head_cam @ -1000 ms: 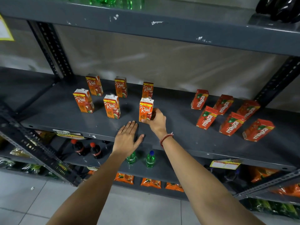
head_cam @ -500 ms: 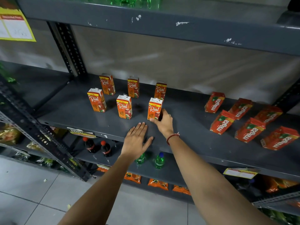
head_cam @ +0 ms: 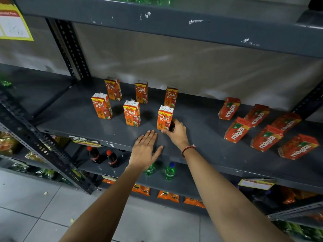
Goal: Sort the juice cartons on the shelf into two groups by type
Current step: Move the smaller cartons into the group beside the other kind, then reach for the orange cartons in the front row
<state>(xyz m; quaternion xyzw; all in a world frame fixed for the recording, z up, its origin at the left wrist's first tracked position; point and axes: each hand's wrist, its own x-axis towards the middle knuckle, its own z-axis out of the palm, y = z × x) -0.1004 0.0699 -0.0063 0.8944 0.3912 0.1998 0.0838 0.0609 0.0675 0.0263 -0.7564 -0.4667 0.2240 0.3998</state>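
Your right hand point(head_cam: 176, 132) grips the front Real carton point(head_cam: 164, 117) near the shelf point(head_cam: 201, 154) front edge, left hand point(head_cam: 145, 149) flat, open; a jerky release could topple it

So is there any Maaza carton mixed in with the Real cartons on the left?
No, the six Real cartons stand alone on the left, while all six Maaza cartons sit apart on the right.

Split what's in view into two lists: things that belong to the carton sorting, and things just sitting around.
Part of the job:
- six Real cartons, left group
- six Maaza cartons, right group
- right hand at the front Real carton
- left hand flat on the shelf

Just lying about:
- cola bottles
- green bottles
- orange packets
- yellow sign
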